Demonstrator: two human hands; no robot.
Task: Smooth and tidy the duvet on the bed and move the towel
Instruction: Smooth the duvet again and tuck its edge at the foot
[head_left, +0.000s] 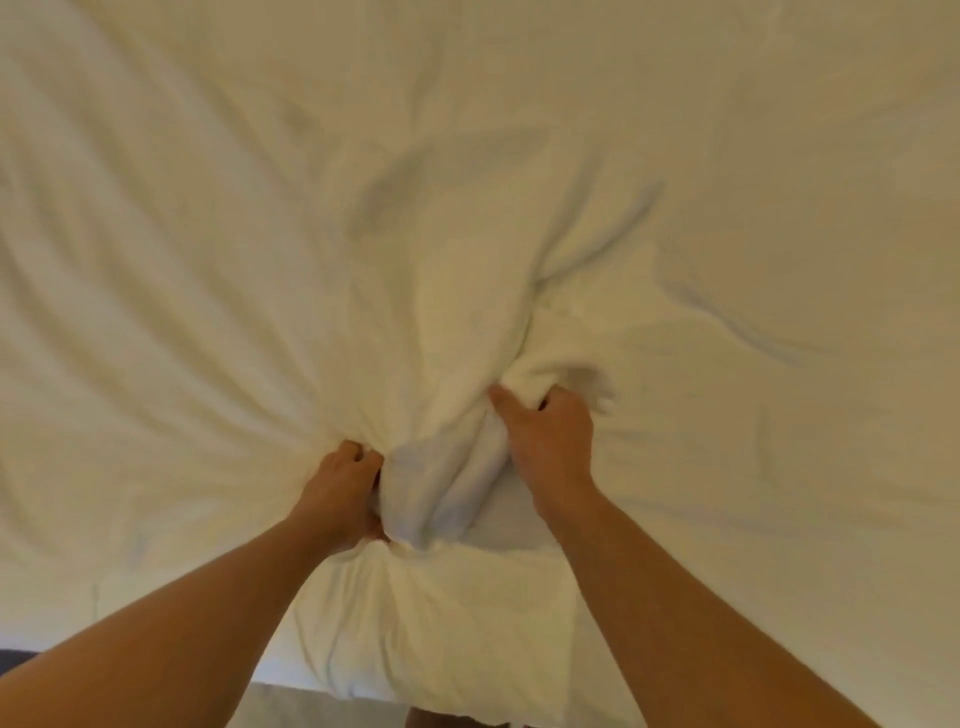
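A white duvet (208, 234) covers the whole bed and fills nearly the whole head view, with long creases running toward the middle. My left hand (340, 493) is clenched on a bunch of the white fabric near the bed's front edge. My right hand (548, 441) grips a thicker, fluffy white bundle (447, 483) just to the right; it looks like terry cloth, perhaps the towel, but I cannot tell it apart from the duvet for sure. The fabric between both hands is gathered into a raised ridge. A padded fold (441, 623) hangs over the front edge below my hands.
The bed's front edge runs along the bottom of the view. A strip of pale floor (322, 709) shows beneath it, and a dark patch (15, 660) sits at the lower left. The right part of the duvet (779, 208) lies flatter, with a few shallow wrinkles.
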